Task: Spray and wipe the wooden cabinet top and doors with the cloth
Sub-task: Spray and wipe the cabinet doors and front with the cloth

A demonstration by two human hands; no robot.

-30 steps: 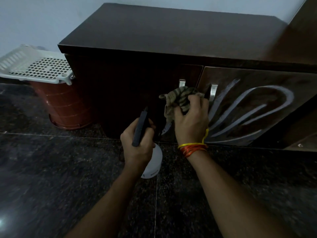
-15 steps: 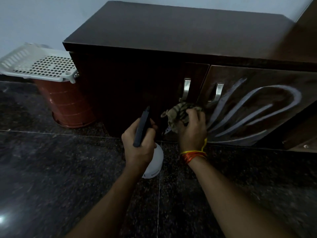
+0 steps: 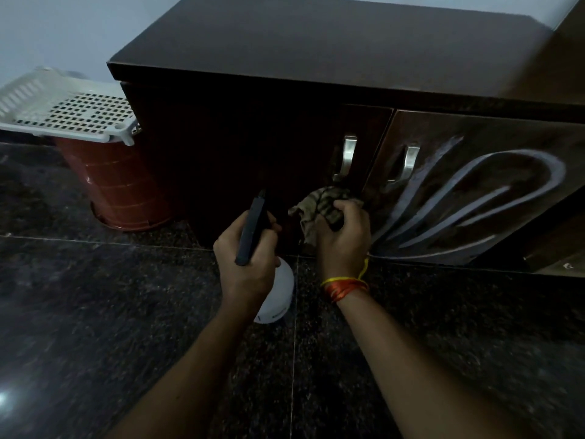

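The right hand (image 3: 343, 239) is curled round a crumpled olive striped cloth (image 3: 319, 205), pressed low on the left door of the dark wooden cabinet (image 3: 316, 45), just below the left steel handle (image 3: 346, 156). A second ago the cloth was held up at handle height; a downward stroke is inferred, with the door's lower part now being wiped. The left hand (image 3: 250, 264) is wrapped round a white spray bottle with black trigger head (image 3: 253, 229), just before the cabinet's base. The right door's pale swirl inlay (image 3: 474, 198) appears not yet wiped.
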